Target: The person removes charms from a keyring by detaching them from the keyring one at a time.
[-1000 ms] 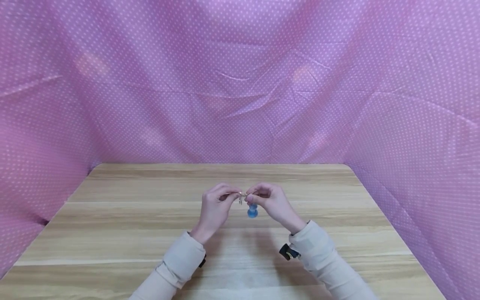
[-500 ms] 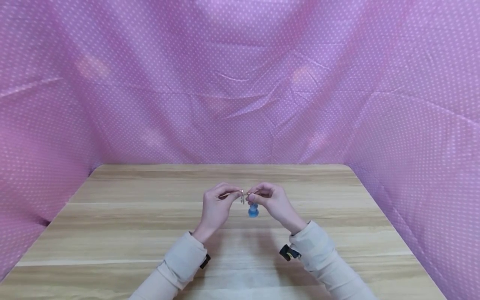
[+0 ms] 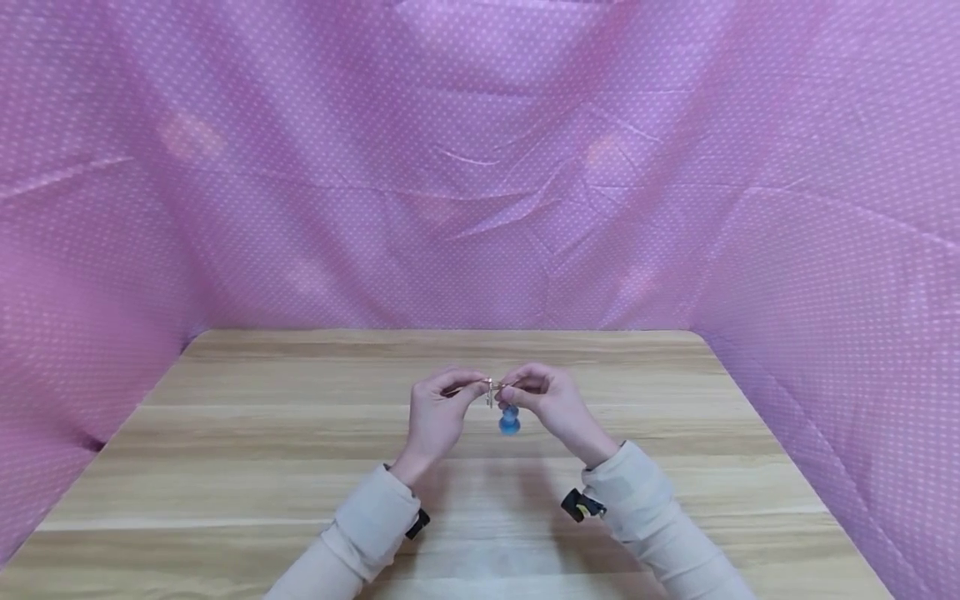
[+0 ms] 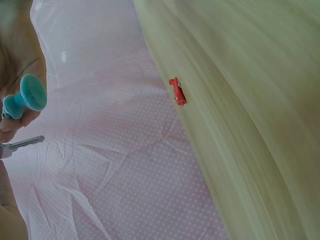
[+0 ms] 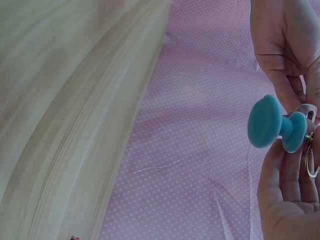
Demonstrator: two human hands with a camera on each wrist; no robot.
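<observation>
Both hands meet over the middle of the table. In the head view my left hand (image 3: 438,417) pinches a small silver key (image 3: 490,396) near its head, with the blade pointing down. The key's blade (image 4: 25,144) shows clearly in the left wrist view. My right hand (image 3: 555,408) pinches a gold-coloured key ring (image 5: 312,162) between thumb and fingers. A light-blue, spool-shaped keychain charm (image 5: 277,125) hangs from the ring, below the right fingertips. The fingertips of both hands are very close together, partly hiding the ring and the key's head.
The wood-grain table (image 3: 300,467) stands before a pink dotted cloth (image 3: 480,167) that surrounds its back and sides. A small red object (image 4: 177,92) sits at the table's edge in the left wrist view. Dark wrist cameras (image 3: 581,505) protrude under the sleeves.
My left hand and the key have shifted slightly to the right, nearer the right fingertips. The right hand and the blue charm have drifted a little right too, still gripping the ring.
</observation>
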